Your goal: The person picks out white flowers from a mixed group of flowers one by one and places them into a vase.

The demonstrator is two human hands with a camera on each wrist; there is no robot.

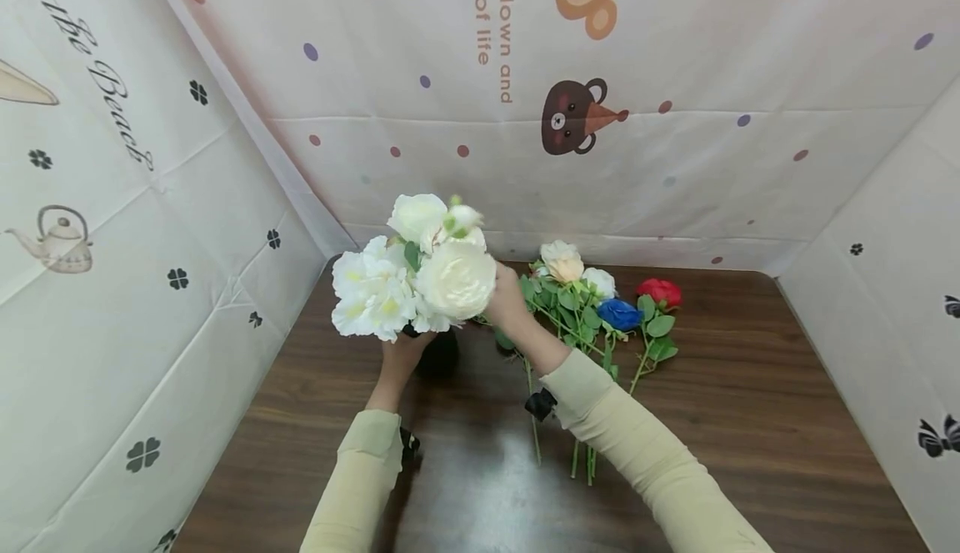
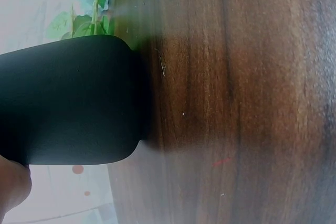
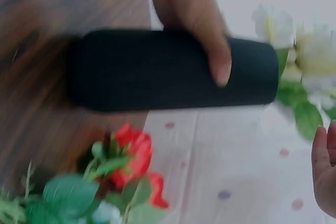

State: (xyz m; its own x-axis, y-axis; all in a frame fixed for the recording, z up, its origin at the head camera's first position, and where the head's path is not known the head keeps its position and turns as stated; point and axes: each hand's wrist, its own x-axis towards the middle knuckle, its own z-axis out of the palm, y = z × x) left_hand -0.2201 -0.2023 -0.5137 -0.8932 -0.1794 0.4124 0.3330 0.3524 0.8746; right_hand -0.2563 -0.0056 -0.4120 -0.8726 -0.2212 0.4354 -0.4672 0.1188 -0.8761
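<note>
A black vase (image 2: 68,103) stands on the table, with my left hand (image 3: 191,3) gripping it and the thumb lying across its side. Out of its top rises a bunch of white flowers (image 1: 367,290), with one large round cream-white bloom (image 1: 459,280) at the right. The flowers cover much of the vase and part of my left hand in the head view. Beside that large bloom is my right hand (image 1: 508,296). In the right wrist view its fingers (image 3: 319,150) extend near the flowers' green leaves, and no stem shows between them.
Right of the vase lie loose stems on the dark wooden table (image 1: 750,386): a peach rose (image 1: 562,261), a white bloom (image 1: 600,283), a blue rose (image 1: 619,314) and a red rose (image 1: 660,292). Printed cloth walls (image 1: 450,103) stand around the table's back and sides.
</note>
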